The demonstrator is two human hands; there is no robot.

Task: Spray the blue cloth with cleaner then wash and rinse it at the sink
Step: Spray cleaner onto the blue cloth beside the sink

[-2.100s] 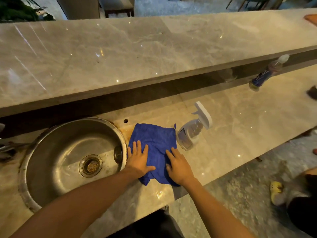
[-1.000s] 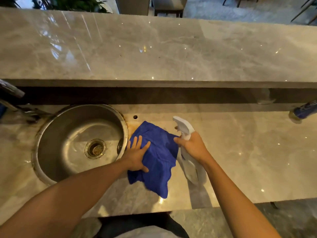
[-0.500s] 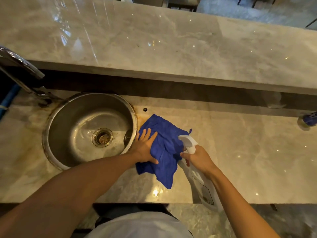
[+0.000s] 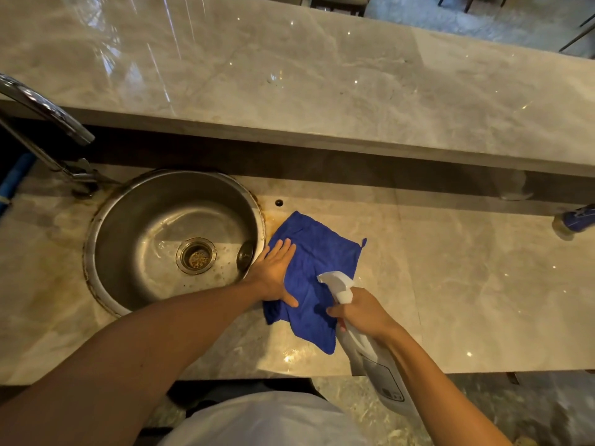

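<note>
Two bare hands work at a marble counter just right of a round steel sink. The left hand lies flat and open, fingers spread, palm pressing down on the left part of the blue cloth, with nothing gripped. That cloth is spread on the counter, its left edge touching the sink's rim and its near corner drooping toward the counter's front edge; a small loop sticks out at its right corner. The right hand is closed around the neck of a white spray bottle, fingers wrapped at the trigger, and the nozzle points forward over the cloth's near right part. The bottle's body slants back toward the person, past the counter's front edge. Inside the sink the drain sits in the wet bottom, and a metal tap arches in from the far left. A raised marble ledge runs along the back, and a blue bottle lies on the counter at the far right edge.
</note>
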